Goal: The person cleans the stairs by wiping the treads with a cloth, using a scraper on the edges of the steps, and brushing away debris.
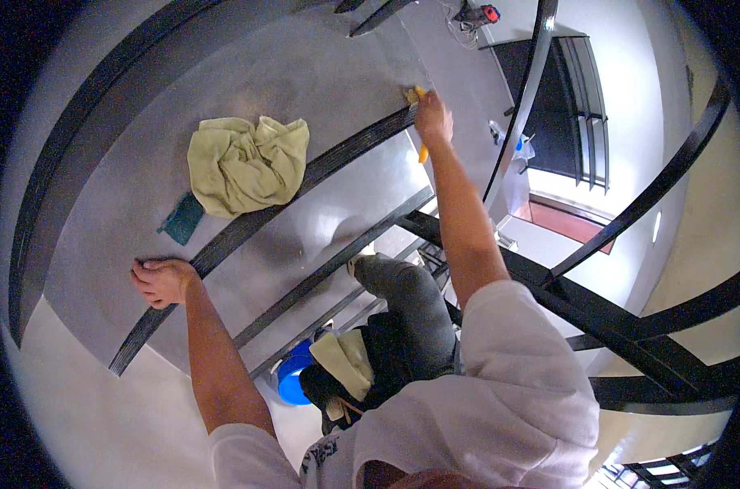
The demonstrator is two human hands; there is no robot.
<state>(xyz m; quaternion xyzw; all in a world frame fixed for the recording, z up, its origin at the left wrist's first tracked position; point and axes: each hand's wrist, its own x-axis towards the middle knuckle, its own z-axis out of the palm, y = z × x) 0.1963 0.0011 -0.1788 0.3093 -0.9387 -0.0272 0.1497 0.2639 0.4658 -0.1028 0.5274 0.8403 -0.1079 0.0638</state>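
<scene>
My right hand (pixel 433 121) grips a yellow-handled tool (pixel 423 153) at the right end of a step's black ribbed edge strip (pixel 358 145). The tool's tan head touches the step beside the strip; whether it has bristles is hard to tell. My left hand (pixel 165 282) leans on the left end of the same step, its fingers curled down, and anything under them is hidden. Between my hands lies a crumpled pale green cloth (pixel 248 165), partly over the strip. A dark green scouring pad (pixel 182 218) lies next to the cloth, nearer my left hand.
Grey stairs with black edges descend toward my body, where my bent knee (pixel 411 289) rests. A blue bucket (pixel 293 376) stands lower down, and another pale cloth (pixel 343 361) hangs at my waist. Black curved railings (pixel 631 220) run along the right. A red-and-black object (pixel 477 15) lies beyond.
</scene>
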